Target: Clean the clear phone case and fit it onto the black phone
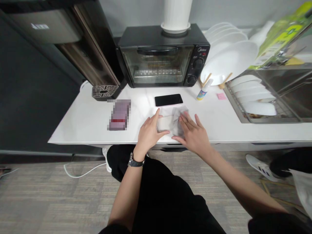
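A flat, pale rectangular piece [165,123] lies on the white countertop [80,126] near its front edge; its exact kind is not clear. My left hand [149,131] holds its left end between the thumb and fingers. On its right part, my right hand [193,131] presses a thin, crumpled greyish cloth or tissue [178,122] with the fingers, the thumb set apart. Just behind both hands rests a smartphone [168,100] with a dark screen. A small spray bottle [204,91] with a blue and yellow label stands to its right.
A black toaster oven [161,65] stands behind, bearing a white pot [177,14]. At left are a drink dispenser [104,91] and a blurred-out purple item [120,114]. White plates [229,61], a pink sticky note [221,96] and a sink rack [255,121] are on the right. Another person's shoe [260,167] shows below.
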`<state>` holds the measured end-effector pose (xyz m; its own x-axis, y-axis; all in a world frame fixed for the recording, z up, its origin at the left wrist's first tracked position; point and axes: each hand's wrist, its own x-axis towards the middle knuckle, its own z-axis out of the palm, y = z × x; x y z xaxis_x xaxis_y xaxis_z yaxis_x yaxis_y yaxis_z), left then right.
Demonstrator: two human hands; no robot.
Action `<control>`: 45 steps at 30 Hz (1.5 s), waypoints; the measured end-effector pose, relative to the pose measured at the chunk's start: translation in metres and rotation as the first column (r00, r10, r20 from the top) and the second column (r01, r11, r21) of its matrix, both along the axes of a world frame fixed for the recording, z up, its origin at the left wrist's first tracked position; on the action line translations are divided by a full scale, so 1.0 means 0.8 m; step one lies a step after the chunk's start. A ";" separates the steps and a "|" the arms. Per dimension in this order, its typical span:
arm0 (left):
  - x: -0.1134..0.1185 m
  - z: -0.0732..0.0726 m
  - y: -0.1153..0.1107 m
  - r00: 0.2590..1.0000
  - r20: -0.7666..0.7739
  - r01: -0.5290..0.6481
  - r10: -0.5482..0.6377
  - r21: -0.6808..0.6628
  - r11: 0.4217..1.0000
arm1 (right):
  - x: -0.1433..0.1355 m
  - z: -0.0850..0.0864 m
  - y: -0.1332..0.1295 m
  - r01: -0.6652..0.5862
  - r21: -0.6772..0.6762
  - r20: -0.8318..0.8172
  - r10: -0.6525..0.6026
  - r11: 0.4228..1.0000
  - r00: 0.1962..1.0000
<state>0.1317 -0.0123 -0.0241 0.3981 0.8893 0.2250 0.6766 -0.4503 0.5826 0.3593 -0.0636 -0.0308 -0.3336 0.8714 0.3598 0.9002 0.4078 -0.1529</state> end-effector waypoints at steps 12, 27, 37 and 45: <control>0.003 0.004 -0.001 0.999 -0.036 -0.026 0.026 0.010 1.000 | 0.017 0.001 0.017 -0.095 -0.052 -0.029 0.093 0.994 0.995; 0.004 0.004 -0.001 1.000 0.002 -0.027 0.027 0.011 1.000 | 0.017 0.001 0.008 0.010 -0.048 -0.051 -0.012 0.999 0.999; -0.004 -0.005 0.002 0.998 -0.067 -0.006 0.009 0.041 0.999 | -0.045 0.009 0.018 -0.393 -0.162 -0.517 0.261 0.905 0.815; -0.002 -0.003 0.001 0.999 -0.023 -0.021 0.022 0.026 0.999 | 0.009 0.000 0.031 0.143 -0.127 -0.760 -0.189 0.981 0.622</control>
<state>0.1299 -0.0115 -0.0262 0.3842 0.8919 0.2384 0.6998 -0.4498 0.5550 0.3668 -0.0389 -0.0306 0.1944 0.9077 0.3719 0.5006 0.2343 -0.8334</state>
